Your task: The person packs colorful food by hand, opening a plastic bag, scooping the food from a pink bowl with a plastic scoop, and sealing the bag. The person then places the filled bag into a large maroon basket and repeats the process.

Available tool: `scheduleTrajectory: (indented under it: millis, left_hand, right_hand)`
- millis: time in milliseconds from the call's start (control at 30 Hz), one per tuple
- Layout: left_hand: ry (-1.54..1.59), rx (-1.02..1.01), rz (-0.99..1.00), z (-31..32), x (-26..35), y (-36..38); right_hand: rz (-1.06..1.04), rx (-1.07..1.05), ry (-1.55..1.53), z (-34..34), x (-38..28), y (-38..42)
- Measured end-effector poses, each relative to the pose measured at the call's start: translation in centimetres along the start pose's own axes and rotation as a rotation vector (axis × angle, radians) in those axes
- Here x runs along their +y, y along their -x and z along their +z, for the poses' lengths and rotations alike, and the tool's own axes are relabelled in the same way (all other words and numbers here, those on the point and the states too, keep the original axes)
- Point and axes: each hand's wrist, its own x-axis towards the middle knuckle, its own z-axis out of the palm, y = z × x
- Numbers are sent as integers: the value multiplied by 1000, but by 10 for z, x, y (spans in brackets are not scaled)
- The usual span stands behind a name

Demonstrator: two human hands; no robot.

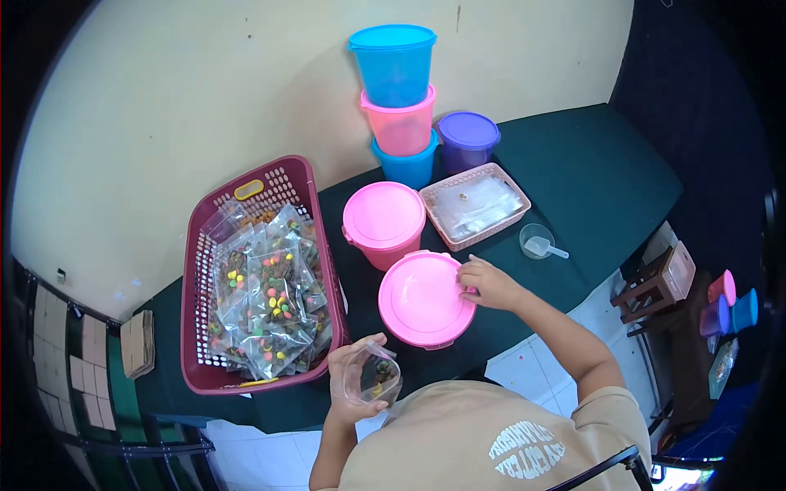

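Observation:
My left hand is closed around a clear plastic bag with dark and yellow pieces at its bottom; the bag's mouth is open. My right hand rests with bent fingers on the right edge of the pink lid of a round tub. Whether the fingers grip the lid's rim is hard to tell. Left of my hands, a maroon basket holds many filled clear bags with colourful pieces. Behind the lidded tub stands another pink tub with its lid on.
A pink tray of flat clear bags lies behind, beside a clear cup with a scoop. Stacked blue and pink tubs and a purple tub stand by the wall. A wooden stool is at right.

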Motion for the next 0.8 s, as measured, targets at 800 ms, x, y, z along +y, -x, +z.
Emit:
scheduleTrajectory:
  millis: [800]
  left_hand:
    - [-244, 442, 39, 122, -45, -53]
  right_hand:
    - [160, 443, -1535, -65, -67, 17]
